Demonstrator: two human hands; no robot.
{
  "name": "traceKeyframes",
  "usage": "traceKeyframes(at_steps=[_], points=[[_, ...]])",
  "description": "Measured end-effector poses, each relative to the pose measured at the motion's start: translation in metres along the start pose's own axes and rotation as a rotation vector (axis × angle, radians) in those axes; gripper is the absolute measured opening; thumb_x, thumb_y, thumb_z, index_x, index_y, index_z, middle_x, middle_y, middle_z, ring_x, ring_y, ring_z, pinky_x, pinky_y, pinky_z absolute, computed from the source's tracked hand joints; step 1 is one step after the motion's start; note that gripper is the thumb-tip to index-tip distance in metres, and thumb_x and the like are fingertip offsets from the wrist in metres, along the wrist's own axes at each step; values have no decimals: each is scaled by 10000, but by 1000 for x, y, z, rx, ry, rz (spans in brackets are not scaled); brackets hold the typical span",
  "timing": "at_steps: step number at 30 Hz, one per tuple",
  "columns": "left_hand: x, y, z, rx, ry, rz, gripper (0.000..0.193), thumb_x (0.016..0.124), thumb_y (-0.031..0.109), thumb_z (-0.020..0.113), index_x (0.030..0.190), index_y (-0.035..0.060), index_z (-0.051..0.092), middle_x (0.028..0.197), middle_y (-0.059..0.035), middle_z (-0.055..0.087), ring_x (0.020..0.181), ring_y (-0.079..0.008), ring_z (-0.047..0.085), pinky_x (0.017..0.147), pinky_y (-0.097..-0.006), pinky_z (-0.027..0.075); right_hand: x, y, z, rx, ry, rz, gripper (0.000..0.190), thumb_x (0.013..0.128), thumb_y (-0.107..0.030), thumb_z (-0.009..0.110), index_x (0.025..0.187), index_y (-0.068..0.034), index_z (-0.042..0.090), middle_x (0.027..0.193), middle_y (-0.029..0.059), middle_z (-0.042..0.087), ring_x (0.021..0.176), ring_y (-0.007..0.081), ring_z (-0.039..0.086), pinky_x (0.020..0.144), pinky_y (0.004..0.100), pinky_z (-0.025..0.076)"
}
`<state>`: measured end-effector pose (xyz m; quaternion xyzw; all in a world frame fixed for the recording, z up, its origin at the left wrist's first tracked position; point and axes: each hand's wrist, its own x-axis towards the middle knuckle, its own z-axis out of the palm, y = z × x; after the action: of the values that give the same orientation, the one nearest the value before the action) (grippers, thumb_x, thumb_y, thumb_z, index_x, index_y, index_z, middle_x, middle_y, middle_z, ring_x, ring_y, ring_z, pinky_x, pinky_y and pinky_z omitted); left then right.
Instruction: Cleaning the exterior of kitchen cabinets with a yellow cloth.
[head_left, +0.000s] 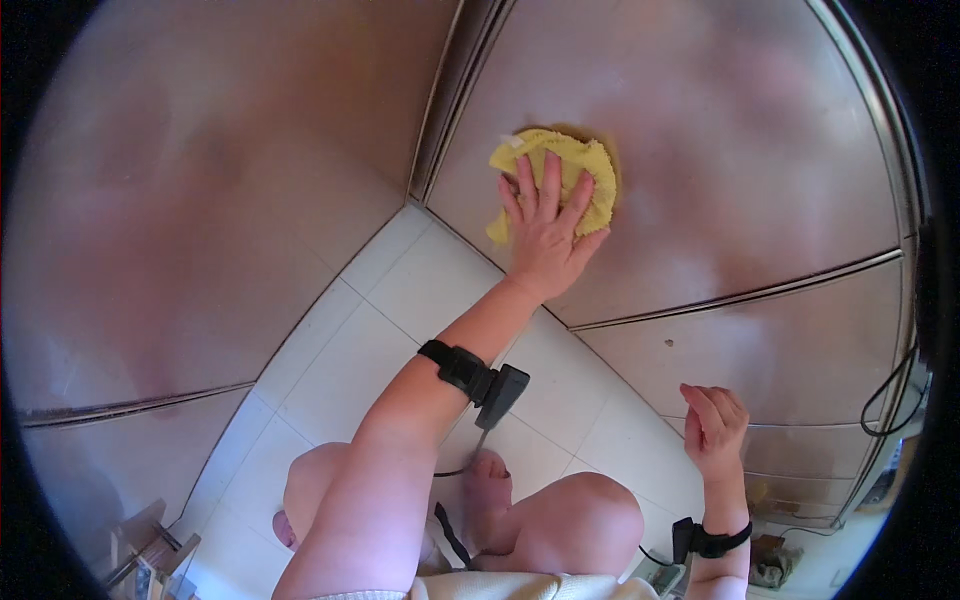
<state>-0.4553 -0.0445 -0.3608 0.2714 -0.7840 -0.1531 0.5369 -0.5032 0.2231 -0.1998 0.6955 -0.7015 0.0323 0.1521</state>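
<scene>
My left hand (547, 232) lies flat with spread fingers on a yellow cloth (600, 161). The cloth is pressed against a glossy brownish metal panel (720, 150), its edges crumpled around my fingers. Off to the lower right, my right hand (716, 427) is beside the lower panel (780, 337), its fingers bent loosely together. I see nothing held in it, though the palm side is partly hidden. Black straps with small dark devices circle both my forearms.
A second shiny panel (225, 187) rises at the left, meeting the first at a corner with metal trim (450, 97). Below are white floor tiles (390, 330) and my bent knees (577, 525). A black cable (870, 420) loops at the right edge. A frame-like object (150, 551) stands lower left.
</scene>
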Motion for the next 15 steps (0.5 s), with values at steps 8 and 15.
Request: traceKeyframes(at_steps=[8,15], points=[[-56,-8,46,-421,28,-543,734,883,283,475,1385,-77,79,1464,-257,-30,1362,-392,-4,1101,-431,46,-53,27,0,68,-51,195,322,621,40,556,922,-58,612,765,90,616,616,257,570,593,359,481],[-22,21,26,-508,167,-525,721,910,315,451,1394,-63,72,1441,-306,-31,1352,-421,-10,1080,-493,39,-62,15,12,134,-79,186,275,644,68,538,884,-49,605,759,86,620,625,266,577,570,355,467]])
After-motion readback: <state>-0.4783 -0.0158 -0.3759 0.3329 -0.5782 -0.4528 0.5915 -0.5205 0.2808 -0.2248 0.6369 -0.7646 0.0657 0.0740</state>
